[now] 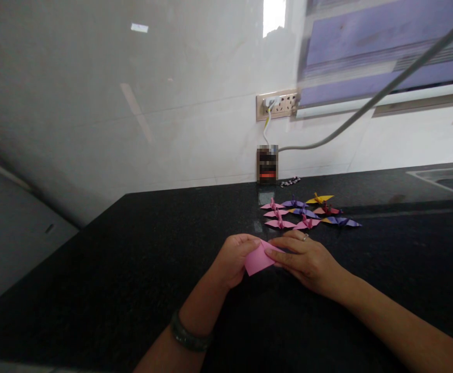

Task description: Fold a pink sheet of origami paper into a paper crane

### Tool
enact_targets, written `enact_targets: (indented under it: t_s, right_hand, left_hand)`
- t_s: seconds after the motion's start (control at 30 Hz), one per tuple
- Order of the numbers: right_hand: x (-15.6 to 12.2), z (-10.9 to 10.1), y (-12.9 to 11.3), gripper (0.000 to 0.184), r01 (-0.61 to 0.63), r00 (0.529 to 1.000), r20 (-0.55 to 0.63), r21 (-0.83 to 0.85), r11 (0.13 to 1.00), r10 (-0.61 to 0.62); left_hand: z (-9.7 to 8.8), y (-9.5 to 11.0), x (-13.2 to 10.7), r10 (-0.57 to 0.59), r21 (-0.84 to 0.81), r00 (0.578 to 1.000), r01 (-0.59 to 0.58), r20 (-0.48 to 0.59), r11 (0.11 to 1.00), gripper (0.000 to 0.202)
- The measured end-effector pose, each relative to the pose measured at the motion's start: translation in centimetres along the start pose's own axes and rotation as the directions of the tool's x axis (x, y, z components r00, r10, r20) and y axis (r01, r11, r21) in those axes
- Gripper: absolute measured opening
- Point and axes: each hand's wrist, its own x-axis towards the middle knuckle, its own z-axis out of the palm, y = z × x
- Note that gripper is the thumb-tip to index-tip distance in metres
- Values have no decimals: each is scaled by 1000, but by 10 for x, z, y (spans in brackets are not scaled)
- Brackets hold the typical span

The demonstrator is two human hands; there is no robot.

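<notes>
A small folded sheet of pink paper (258, 262) is held between both hands, just above the dark countertop. My left hand (234, 257) pinches its left upper side, thumb lying along the edge. From the other side my right hand (306, 259) grips it, with the thumb pressed on the paper near its top. The ring is on a right-hand finger and a dark bangle circles the left wrist. Beyond the hands sit several folded paper cranes in rows: pink cranes (279, 223) to the left, purple cranes (341, 221) and a yellow crane (319, 199) to the right.
The black countertop (105, 269) runs back to a pale wall (172, 129). A phone-like device (267, 166) leans there, blurred, with a cable (338, 132) rising right. A beaded strand (290, 182) lies beside it. Above is a wall socket (276, 104); a sink edge (436, 181) shows far right.
</notes>
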Motion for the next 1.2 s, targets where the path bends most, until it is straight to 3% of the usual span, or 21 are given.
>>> enact_targets:
  t_s: [0.47, 0.7, 0.87, 0.97, 1.07, 1.13, 1.2]
  right_hand:
    - [0, 0, -1, 32, -6, 1000, 18, -33, 999, 7]
    - [1, -1, -2, 33, 20, 999, 40, -40, 999, -18]
    - [2, -1, -5, 28, -53, 998, 29, 129, 990, 50]
    - [3, 0, -7, 31, -239, 965, -7, 378, 894, 261]
    - [5, 2, -8, 32, -475, 850, 98, 570, 670, 518]
    - [6, 3, -9, 28, -557, 799, 222, 624, 548, 559]
    - [7, 4, -9, 28, -596, 777, 315, 647, 476, 545]
  left_hand:
    - [2, 0, 0, 9, -57, 998, -13, -56, 998, 15]
    - [6, -3, 0, 5, -10, 997, -6, -82, 1000, 25]
    - [6, -5, 0, 41, 60, 989, -33, -144, 998, 26]
    - [6, -6, 0, 53, 136, 984, -30, -170, 990, 25]
    - [8, -7, -1, 61, 205, 984, -26, -169, 978, 25]
    - [9, -6, -1, 62, 232, 984, -22, -166, 972, 25]
    - [11, -6, -2, 70, 250, 985, -28, -160, 968, 24]
